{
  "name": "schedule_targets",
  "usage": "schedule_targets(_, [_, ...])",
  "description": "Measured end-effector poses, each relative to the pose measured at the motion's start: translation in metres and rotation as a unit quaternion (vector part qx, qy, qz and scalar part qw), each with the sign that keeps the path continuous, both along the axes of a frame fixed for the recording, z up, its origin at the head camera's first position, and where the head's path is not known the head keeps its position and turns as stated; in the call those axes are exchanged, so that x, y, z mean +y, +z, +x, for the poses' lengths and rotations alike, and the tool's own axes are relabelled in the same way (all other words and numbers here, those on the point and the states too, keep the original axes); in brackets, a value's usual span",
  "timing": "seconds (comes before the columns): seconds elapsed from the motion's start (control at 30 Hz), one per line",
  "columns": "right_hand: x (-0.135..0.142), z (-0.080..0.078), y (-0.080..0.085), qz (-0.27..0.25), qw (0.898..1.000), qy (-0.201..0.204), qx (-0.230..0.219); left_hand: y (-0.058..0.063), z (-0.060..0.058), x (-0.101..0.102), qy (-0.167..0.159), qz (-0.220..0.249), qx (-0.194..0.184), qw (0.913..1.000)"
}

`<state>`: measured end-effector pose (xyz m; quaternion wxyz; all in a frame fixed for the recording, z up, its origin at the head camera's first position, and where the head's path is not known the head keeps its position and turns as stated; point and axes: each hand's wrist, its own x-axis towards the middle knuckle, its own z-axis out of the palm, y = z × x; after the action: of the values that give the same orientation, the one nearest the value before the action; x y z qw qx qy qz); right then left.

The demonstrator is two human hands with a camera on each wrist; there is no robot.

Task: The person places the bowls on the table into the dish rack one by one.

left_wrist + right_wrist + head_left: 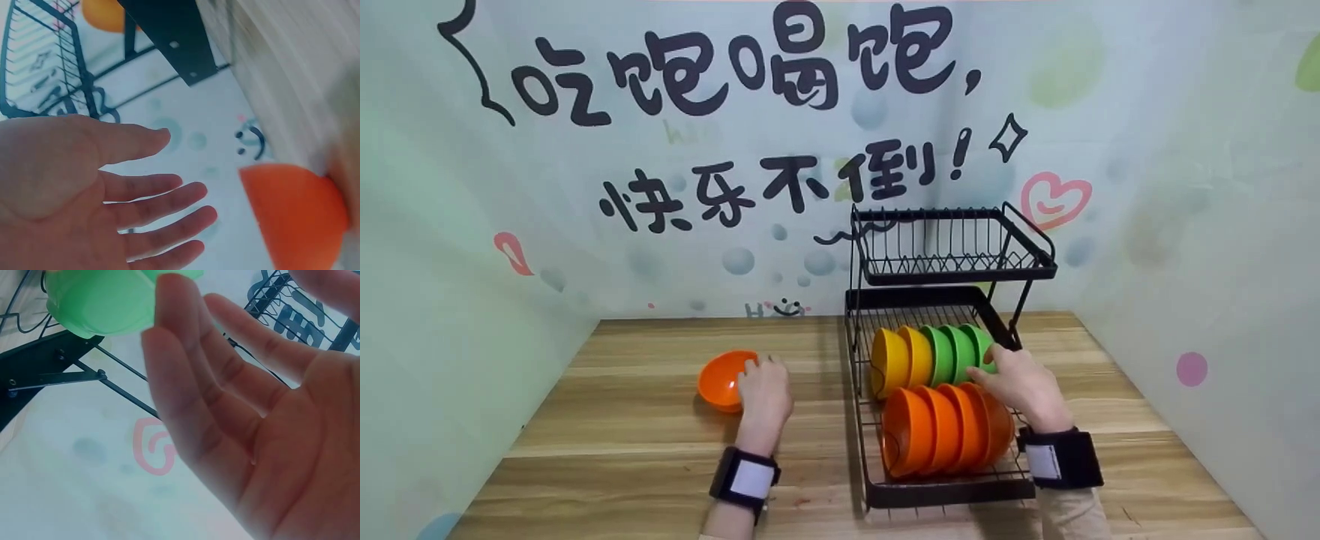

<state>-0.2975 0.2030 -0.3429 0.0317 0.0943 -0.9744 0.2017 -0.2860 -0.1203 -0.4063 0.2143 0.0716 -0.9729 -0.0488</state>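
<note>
An orange bowl (718, 388) sits on the wooden table at the left. My left hand (766, 391) is at its right side, overlapping the rim in the head view. The left wrist view shows that hand's fingers (163, 211) straight and spread, with a gap between them and the orange bowl (301, 216). Over the rack's right side, my right hand (1026, 381) has its fingertips right at the rightmost green bowl (982, 343). In the right wrist view the fingers are only slightly bent beside the green bowl (101, 306), the thumb (337, 289) well apart from them.
A black two-tier dish rack (952, 493) stands right of centre. Its lower tier holds two yellow bowls (891, 364) and three green ones on edge behind several orange bowls (911, 435). The upper wire shelf (960, 276) is raised at the back. Printed cloth walls (780, 165) enclose the table.
</note>
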Motion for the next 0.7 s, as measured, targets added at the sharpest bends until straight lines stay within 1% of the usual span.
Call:
schedule_targets(0.1, [0.000, 0.000, -0.001, -0.002, 1.000, 0.002, 0.001, -0.005, -0.001, -0.007, 0.002, 0.005, 0.022, 0.9998])
schedule_targets(0.17, [0.000, 0.000, -0.001, -0.003, 1.000, 0.004, 0.003, -0.007, -0.003, -0.011, 0.004, 0.010, 0.022, 0.9997])
schedule_targets(0.27, [0.000, 0.001, -0.001, -0.001, 1.000, 0.003, 0.005, -0.010, -0.004, -0.015, 0.005, 0.026, 0.006, 0.9996])
schedule_targets(0.4, [0.000, 0.000, -0.001, 0.001, 1.000, 0.002, 0.005, -0.014, -0.006, -0.020, 0.006, 0.039, 0.000, 0.9992])
schedule_targets(0.5, [0.000, 0.000, -0.001, 0.004, 1.000, 0.004, 0.003, -0.018, -0.007, -0.024, 0.003, 0.037, 0.013, 0.9992])
schedule_targets(0.7, [0.000, -0.002, -0.002, 0.007, 1.000, 0.005, 0.002, -0.026, -0.009, -0.030, -0.002, 0.034, 0.022, 0.9992])
